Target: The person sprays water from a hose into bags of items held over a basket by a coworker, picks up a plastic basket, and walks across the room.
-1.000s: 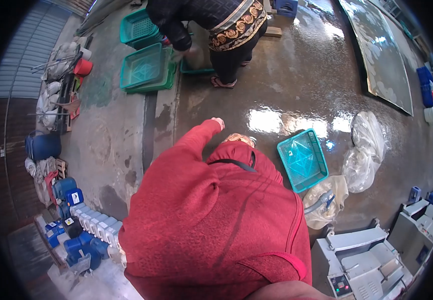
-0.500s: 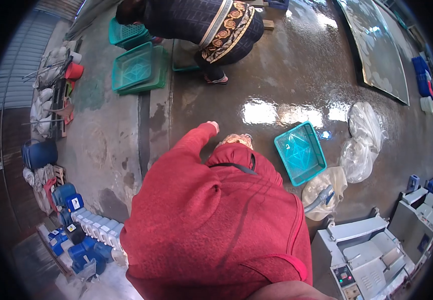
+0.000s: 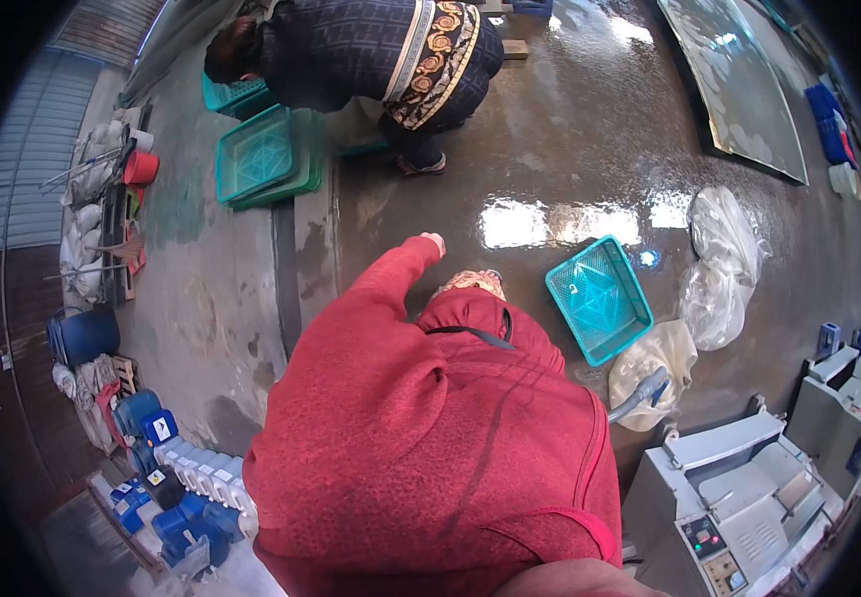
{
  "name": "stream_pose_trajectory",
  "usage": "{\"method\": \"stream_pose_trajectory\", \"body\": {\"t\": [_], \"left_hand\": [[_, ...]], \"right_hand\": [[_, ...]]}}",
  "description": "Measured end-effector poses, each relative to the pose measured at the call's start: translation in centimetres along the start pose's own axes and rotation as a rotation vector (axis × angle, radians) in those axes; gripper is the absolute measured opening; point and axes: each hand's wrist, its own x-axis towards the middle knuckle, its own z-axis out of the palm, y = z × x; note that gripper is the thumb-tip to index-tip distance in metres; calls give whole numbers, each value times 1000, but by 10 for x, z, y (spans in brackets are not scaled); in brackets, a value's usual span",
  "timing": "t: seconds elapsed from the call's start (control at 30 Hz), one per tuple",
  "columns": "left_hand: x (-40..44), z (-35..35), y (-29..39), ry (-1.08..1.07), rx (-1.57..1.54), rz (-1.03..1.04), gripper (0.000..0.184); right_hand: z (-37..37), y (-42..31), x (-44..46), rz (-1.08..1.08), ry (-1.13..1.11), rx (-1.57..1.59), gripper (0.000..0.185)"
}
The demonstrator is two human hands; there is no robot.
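My left hand (image 3: 434, 242) shows at the end of the red sleeve, in front of my body and over the wet floor. It is small in view, and its fingers cannot be made out clearly. Nothing is visible hanging from it. My right hand is not in sight; my red jacket covers that side. To the right of my feet lies a turquoise plastic basket (image 3: 599, 300), apart from my left hand. Beside my right side, a grey hose (image 3: 639, 396) with a blue part lies over a pale plastic sack (image 3: 671, 348).
Ahead left, a co-worker (image 3: 351, 60) bends over stacked green baskets (image 3: 256, 159). Clear plastic bags (image 3: 719, 274) lie on the right, below a large flat panel (image 3: 744, 90). Grey machines (image 3: 739, 497) stand at lower right; blue and white jerrycans (image 3: 201, 468) at lower left.
The co-worker has shifted left, toward the stacked baskets, with an arm blurred by motion. My left hand has moved slightly right and up. The view has shifted a little.
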Motion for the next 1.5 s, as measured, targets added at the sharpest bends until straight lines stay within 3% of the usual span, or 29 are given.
{"method": "stream_pose_trajectory", "body": {"t": [0.3,0.4,0.5,0.7,0.8,0.87,0.97,1.13,1.23,1.3,1.33,1.37,1.4,1.43,1.47,1.5], "left_hand": [[1,11,8,56,44,3,27],[-2,11,10,40,57,-18,27],[-1,14,9,29,86,12,26],[-5,23,11,63,115,13,25],[78,65,-32,142,354,147,23],[87,65,-38,195,344,74,25],[17,9,4,99,274,25,31],[-7,-36,39,137,285,96,35],[-26,-51,56,131,198,205,34],[-18,-51,77,252,546,479,28],[-13,-39,84,278,727,621,26],[29,-15,76,443,433,517,22],[-51,-22,115,612,214,527,22],[-47,-18,129,531,425,424,23],[-69,-25,160,496,378,447,27],[-108,-27,189,469,311,461,32]], "right_hand": [[1,0,-14,-126,-7,128,23],[-1,-18,-24,25,-16,114,19],[-11,27,5,-1,-33,44,16],[-5,-2,-20,21,-49,92,18],[2,-35,-42,115,-16,230,17],[10,-33,-47,165,-27,362,18],[3,6,-31,140,-171,439,20],[9,-32,-36,133,-80,367,20],[16,-19,-13,54,-117,357,28],[16,1,6,12,-195,382,33],[15,-26,1,-2,-193,332,37],[19,21,27,-21,-159,291,33],[8,-17,1,153,-165,282,27],[14,47,36,-17,-204,221,19],[-11,-41,-14,51,-262,244,17],[-24,-58,-21,0,-229,318,16]]}}
